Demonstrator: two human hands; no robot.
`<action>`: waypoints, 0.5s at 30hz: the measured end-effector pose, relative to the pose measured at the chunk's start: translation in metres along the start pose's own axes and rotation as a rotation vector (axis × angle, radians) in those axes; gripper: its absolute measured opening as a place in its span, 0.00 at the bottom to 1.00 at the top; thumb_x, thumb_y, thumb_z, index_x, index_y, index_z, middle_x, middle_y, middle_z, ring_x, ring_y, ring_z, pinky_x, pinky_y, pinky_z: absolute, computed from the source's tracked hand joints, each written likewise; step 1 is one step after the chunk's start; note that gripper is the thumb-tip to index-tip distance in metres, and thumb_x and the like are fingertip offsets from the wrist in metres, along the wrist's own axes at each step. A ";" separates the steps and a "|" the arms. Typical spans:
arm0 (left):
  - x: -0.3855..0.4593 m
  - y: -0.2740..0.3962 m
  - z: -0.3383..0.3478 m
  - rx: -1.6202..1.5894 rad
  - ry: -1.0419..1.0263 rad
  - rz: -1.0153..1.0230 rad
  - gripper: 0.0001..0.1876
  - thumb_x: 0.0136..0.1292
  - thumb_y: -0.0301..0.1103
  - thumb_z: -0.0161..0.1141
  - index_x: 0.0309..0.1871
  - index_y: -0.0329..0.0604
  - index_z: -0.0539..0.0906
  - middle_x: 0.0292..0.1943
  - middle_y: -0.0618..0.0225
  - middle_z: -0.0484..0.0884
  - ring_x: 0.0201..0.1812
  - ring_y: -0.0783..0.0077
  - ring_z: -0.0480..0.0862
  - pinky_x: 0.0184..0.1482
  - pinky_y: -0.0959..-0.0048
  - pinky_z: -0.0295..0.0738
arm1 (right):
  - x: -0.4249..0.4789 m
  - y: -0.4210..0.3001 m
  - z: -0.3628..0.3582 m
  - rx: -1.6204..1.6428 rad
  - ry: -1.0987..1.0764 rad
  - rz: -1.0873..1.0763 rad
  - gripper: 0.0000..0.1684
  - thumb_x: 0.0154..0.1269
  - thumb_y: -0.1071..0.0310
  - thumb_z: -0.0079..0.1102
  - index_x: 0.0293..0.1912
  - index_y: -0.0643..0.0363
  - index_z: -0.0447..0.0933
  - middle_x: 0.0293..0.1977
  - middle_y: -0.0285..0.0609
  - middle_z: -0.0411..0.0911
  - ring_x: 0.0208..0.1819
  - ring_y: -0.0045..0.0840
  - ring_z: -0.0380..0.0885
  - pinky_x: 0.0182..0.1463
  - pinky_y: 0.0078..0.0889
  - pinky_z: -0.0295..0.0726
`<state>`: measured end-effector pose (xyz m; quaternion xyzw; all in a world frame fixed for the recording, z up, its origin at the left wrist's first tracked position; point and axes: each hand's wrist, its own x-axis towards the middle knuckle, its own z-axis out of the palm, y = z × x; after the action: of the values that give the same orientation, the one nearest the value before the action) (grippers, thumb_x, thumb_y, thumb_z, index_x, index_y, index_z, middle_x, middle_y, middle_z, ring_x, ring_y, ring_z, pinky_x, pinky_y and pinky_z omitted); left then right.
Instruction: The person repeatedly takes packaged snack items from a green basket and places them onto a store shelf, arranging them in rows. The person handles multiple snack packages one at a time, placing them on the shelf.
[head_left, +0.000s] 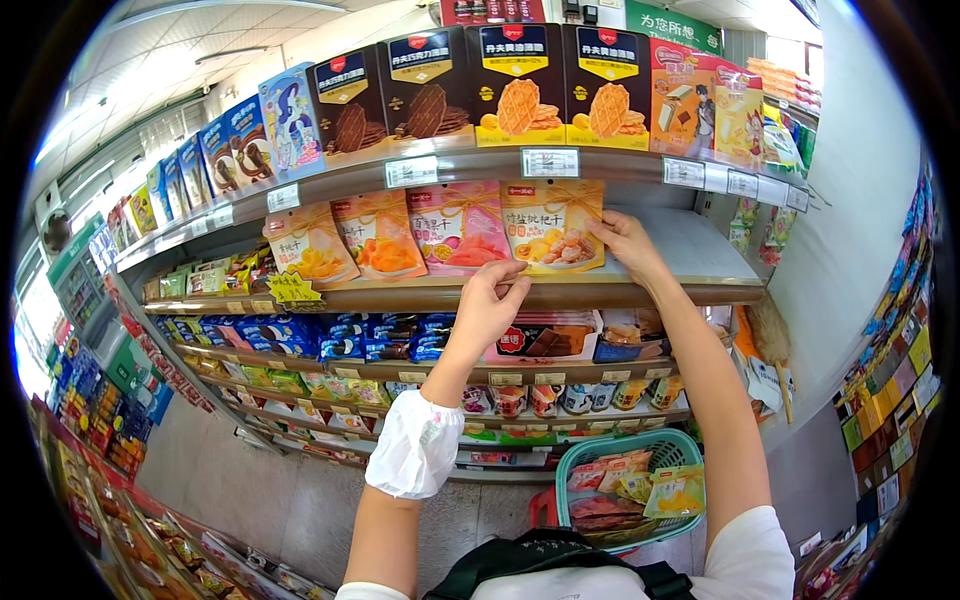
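Note:
A yellow dried-fruit pouch (553, 225) stands upright at the right end of a row on the second shelf. My right hand (628, 244) holds it by the right edge, fingertips at the pouch's side. Close to its lower left corner is my left hand (491, 300), fingers curled and thumb a little apart; whether they touch the pouch is hard to see. Beside the yellow pouch stand a pink pouch (456, 229), an orange pouch (379, 234) and a pale peach-coloured pouch (311, 244). A white sleeve cover (416, 444) is around my left forearm.
Biscuit boxes (517, 86) line the shelf above, whose front edge (480, 163) juts over the pouches. Below are shelves of packaged snacks (281, 335). On the floor, a green plastic basket (686, 442) holds several pouches. A white wall (840, 225) rises at the right.

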<state>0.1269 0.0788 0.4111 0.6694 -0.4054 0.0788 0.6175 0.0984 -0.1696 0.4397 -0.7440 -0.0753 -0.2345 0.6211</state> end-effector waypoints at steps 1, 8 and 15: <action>-0.001 0.000 0.001 -0.015 -0.023 -0.002 0.15 0.58 0.28 0.58 0.47 0.28 0.76 0.45 0.55 0.77 0.45 0.68 0.79 0.46 0.75 0.74 | -0.001 0.000 0.000 0.000 0.005 0.011 0.18 0.64 0.64 0.54 0.47 0.69 0.72 0.39 0.38 0.77 0.39 0.15 0.73 0.43 0.17 0.71; -0.006 -0.006 0.010 -0.165 -0.174 -0.034 0.15 0.62 0.28 0.56 0.49 0.30 0.75 0.40 0.66 0.81 0.40 0.80 0.78 0.45 0.81 0.72 | -0.010 -0.013 -0.014 0.022 0.065 0.022 0.19 0.64 0.63 0.54 0.48 0.68 0.72 0.41 0.40 0.76 0.41 0.20 0.75 0.45 0.21 0.74; -0.040 -0.014 0.044 -0.372 -0.394 -0.245 0.13 0.63 0.28 0.54 0.49 0.31 0.76 0.42 0.64 0.81 0.42 0.78 0.79 0.45 0.79 0.73 | -0.079 -0.045 -0.044 -0.030 0.206 -0.071 0.20 0.65 0.61 0.51 0.50 0.65 0.71 0.43 0.46 0.77 0.43 0.26 0.77 0.48 0.25 0.75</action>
<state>0.0919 0.0560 0.3662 0.5912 -0.4412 -0.2033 0.6439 -0.0001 -0.1885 0.4501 -0.7220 -0.0336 -0.3328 0.6057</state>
